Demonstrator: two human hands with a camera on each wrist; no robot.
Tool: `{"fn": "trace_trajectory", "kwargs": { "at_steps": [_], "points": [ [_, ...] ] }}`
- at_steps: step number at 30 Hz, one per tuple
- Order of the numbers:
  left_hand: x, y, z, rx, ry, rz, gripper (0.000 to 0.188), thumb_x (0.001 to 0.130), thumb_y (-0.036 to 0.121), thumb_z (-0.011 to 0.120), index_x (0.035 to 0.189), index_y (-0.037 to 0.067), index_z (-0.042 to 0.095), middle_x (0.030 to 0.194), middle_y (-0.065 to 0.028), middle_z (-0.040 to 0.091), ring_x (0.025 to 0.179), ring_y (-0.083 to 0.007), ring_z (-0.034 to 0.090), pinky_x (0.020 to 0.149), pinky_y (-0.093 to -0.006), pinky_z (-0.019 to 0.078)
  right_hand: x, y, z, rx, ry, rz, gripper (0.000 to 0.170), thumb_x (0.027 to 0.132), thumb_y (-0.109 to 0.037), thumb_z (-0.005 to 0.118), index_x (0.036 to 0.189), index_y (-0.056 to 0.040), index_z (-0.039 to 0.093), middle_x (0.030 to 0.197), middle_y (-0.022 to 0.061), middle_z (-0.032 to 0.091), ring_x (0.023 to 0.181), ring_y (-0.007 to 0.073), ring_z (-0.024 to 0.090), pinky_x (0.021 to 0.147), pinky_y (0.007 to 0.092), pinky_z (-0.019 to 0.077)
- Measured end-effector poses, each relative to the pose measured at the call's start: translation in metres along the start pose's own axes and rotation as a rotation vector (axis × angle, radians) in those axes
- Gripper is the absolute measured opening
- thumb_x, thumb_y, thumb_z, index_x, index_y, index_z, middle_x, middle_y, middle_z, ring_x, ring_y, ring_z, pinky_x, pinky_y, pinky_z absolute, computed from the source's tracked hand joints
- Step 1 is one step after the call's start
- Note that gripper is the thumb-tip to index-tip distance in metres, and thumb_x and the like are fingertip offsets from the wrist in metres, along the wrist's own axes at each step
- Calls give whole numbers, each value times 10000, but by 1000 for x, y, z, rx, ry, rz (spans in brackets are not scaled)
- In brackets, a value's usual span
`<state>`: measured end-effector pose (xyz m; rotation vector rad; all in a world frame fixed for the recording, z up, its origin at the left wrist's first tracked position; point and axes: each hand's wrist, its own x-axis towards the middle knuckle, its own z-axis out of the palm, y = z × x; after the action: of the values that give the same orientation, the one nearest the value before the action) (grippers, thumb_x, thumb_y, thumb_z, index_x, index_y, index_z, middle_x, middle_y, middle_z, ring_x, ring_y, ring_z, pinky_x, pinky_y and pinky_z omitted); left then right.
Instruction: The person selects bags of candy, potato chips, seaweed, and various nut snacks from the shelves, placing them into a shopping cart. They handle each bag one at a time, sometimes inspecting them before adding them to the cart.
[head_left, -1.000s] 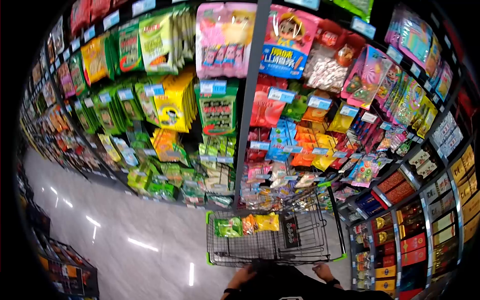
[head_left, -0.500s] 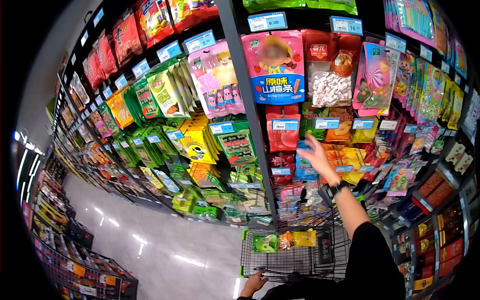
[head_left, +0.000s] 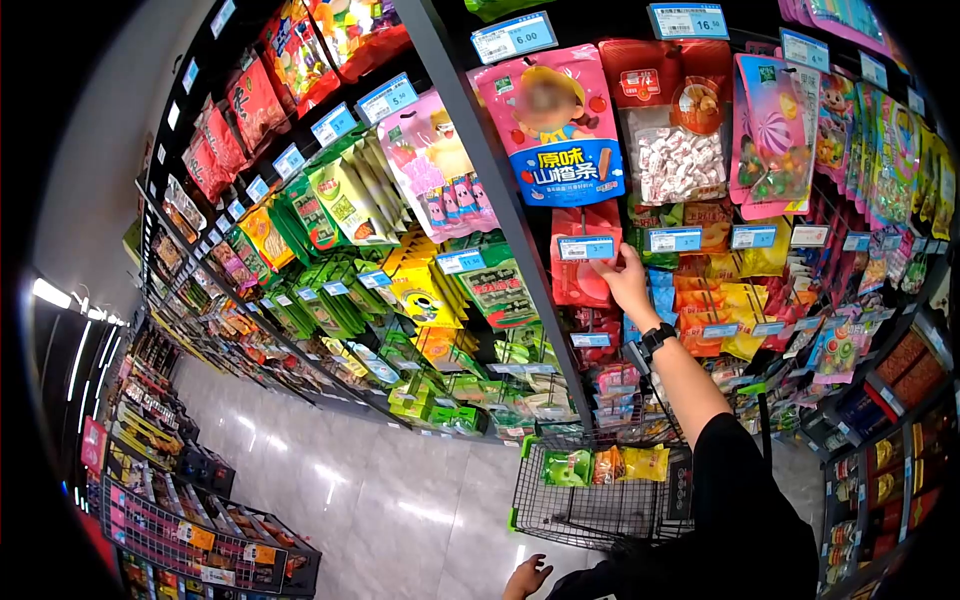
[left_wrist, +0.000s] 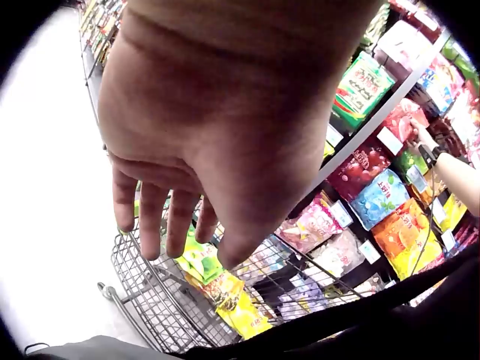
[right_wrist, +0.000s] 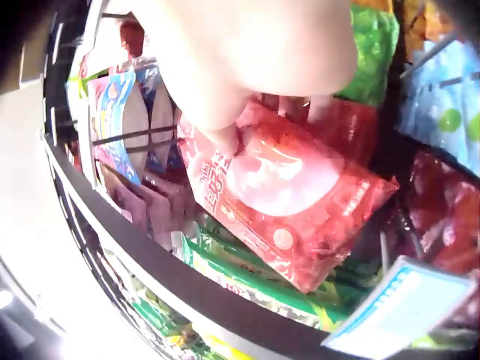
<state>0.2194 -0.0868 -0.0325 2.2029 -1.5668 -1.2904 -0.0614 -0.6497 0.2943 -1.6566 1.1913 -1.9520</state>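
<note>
**Right hand [head_left: 628, 283] pinches a red bag [head_left: 578, 287] on the display rack [head_left: 440, 80]**

The right hand grips the red bag near its upper edge, held narrowly between thumb and fingers; a dark watch [head_left: 655, 339] circles that wrist. The red bag is at the left edge of its rack section, just right of the upright post [head_left: 545, 300], with a price label [head_left: 586, 248] in front. The left hand [head_left: 528, 577] holds nothing, its fingers extended and slightly apart, near the close left corner of the shopping cart [head_left: 550, 520].

Along the cart's far edge, from its left corner rightward, lie a green bag [head_left: 568, 468], an orange bag [head_left: 607, 465] and a yellow bag [head_left: 645, 463].

Above the red bag hangs a pink-and-blue bag [head_left: 568, 180], and right of that a bag of white wrapped pieces [head_left: 680, 165]. Orange packets [head_left: 698, 300] hang to the lower right of the right hand. Left of the post hangs a green packet [head_left: 505, 293]. Farther out, the shiny grey floor [head_left: 370, 485] runs to a wire display bin [head_left: 150, 520].
</note>
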Motion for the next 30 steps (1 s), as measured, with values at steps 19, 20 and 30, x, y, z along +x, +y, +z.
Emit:
{"fn": "trace_trajectory", "kwargs": {
  "at_steps": [19,20,30],
  "points": [
    [3,70,-27,-134,81,263,577,903,261,705,1392,72,464,1131,-178,701,933,-326,717,821,-417,561,-24,-131,-51,756,-179,657,131,877,-15,680,994,-35,625,985,67,699,906,155,676,823,284,538],
    [2,75,-30,-131,85,272,565,903,252,705,1386,68,476,1129,-177,701,926,-329,716,818,-416,561,-29,-129,-55,746,-184,667,131,877,-15,680,994,-35,625,985,67,699,906,155,676,823,284,538],
    [-4,150,-87,-957,137,213,544,971,283,655,1414,30,467,1251,-85,643,1139,-213,610,920,-328,490,-169,-189,-102,891,-350,947,297,883,-26,666,1171,-32,594,1093,87,699,1008,163,674,911,300,531]
  ]
}}
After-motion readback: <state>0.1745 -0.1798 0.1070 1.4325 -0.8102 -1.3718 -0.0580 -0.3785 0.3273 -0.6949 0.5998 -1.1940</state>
